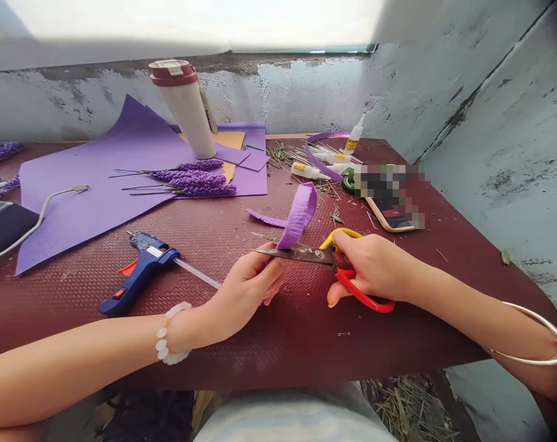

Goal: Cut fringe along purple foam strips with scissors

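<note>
My left hand (pixel 248 285) pinches a purple fringed strip (pixel 300 215) whose free end curls upward and back over the table. Closed around the red and yellow handles of a pair of scissors (pixel 306 253) is my right hand (pixel 370 267). The dark blades point left and cross the strip just above my left fingers. Left of that hand lies a blue hot glue gun (pixel 143 267) with an orange trigger and a clear glue stick in its back. Behind it, several purple flower spikes (pixel 191 179) on thin dark stems rest on purple sheets (pixel 94 178).
A white tumbler (pixel 186 113) with a dark red lid stands on the sheets. Small glue bottles (pixel 352 138), thin stems and scraps lie at the back right beside a phone (pixel 391 202). A white cable (pixel 43 212) runs at left. The maroon table (pixel 278 350) meets walls behind and right.
</note>
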{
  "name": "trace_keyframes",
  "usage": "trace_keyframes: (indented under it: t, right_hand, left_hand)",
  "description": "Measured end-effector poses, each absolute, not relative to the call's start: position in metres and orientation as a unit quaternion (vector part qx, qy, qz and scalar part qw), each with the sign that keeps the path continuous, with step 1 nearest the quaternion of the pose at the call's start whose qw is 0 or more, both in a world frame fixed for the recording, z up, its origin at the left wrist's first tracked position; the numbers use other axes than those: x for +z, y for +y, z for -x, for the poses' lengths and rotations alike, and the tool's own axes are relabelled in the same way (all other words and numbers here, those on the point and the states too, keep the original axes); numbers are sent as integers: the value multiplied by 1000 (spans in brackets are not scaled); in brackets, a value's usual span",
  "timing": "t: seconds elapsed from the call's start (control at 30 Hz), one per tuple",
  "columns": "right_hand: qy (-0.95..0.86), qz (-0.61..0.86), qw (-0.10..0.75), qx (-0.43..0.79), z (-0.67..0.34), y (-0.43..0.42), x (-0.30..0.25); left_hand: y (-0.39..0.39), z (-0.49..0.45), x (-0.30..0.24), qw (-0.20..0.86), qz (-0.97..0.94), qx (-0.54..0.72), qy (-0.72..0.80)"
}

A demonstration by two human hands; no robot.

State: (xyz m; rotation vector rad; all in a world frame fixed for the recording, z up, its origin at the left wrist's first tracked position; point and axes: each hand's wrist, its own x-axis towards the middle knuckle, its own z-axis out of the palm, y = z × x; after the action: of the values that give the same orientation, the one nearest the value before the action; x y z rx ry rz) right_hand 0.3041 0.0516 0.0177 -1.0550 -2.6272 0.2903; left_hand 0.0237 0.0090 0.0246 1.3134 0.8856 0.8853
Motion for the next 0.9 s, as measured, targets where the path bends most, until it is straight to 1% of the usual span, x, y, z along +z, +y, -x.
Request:
trace_keyframes:
  t: [0.47,0.67,0.9]
  right_hand:
    - [-909,372,143,117,-304,54,17]
    - [-916,363,141,94,-304,54,16]
    - [-906,377,182,55,-305,58,-7]
  left_hand:
    - [10,-21,20,618,-563,377,398]
    - [10,-20,20,621,-561,382,393]
    - [9,-19,19,616,-567,383,390]
